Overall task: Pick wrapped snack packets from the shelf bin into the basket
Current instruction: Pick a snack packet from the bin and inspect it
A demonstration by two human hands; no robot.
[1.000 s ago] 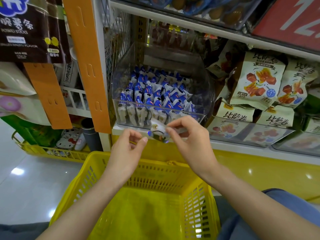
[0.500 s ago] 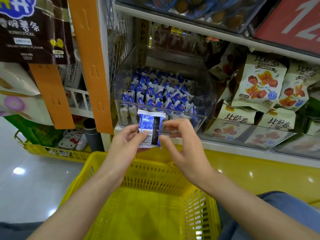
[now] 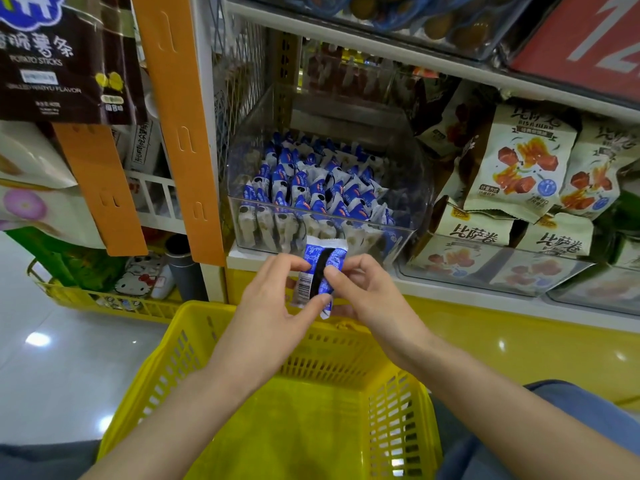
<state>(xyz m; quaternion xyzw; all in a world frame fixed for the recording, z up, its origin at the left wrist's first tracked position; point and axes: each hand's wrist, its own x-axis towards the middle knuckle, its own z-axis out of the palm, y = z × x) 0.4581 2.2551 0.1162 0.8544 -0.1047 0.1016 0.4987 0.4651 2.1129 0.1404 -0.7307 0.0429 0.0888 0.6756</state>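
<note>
In the head view, a blue-and-white snack packet (image 3: pixel 320 271) stood nearly upright just above the far rim of the yellow basket (image 3: pixel 346 358), pinched from both sides. The left hand (image 3: pixel 273 299) curled its thumb and fingertips onto the packet's left edge and lower end, while the right hand (image 3: pixel 367 292) pressed its thumb and bent fingers against the right edge. Beyond the basket and higher up, the clear shelf bin (image 3: pixel 412 174) held many more packets (image 3: pixel 311 192) packed upright in rows, and beige snack bags (image 3: pixel 519 168) leaned on the shelf to the basket's far right.

Left grip (image 3: pixel 273 303), right grip (image 3: pixel 370 296), both pinching, raised close together
</note>
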